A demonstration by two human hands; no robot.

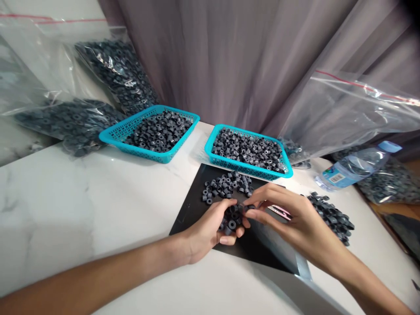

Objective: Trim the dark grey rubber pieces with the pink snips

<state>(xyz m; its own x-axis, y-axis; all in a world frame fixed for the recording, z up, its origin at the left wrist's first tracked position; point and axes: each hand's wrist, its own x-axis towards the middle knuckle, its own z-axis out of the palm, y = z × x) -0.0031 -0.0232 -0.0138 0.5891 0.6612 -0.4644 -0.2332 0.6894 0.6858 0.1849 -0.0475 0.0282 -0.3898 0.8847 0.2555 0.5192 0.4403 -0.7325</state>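
My left hand (213,221) is cupped around a handful of small dark grey ring-shaped pieces (232,224), above a black mat (256,245). The thumb and fingertips of my right hand (282,205) pinch a similar grey piece (251,207) at the edge of that handful. Behind both hands, a loose pile of the same pieces (225,186) lies on the mat. Partly hidden under my right hand is a thin pinkish tool with a dark tip (278,212); I cannot make out its kind.
Two blue plastic baskets, the left (138,152) and the right (249,169), hold many pieces. Another heap (334,218) lies on the white table (65,210) at right, near a water bottle (356,168). Clear bags of pieces (114,70) stand at back left; more are at right.
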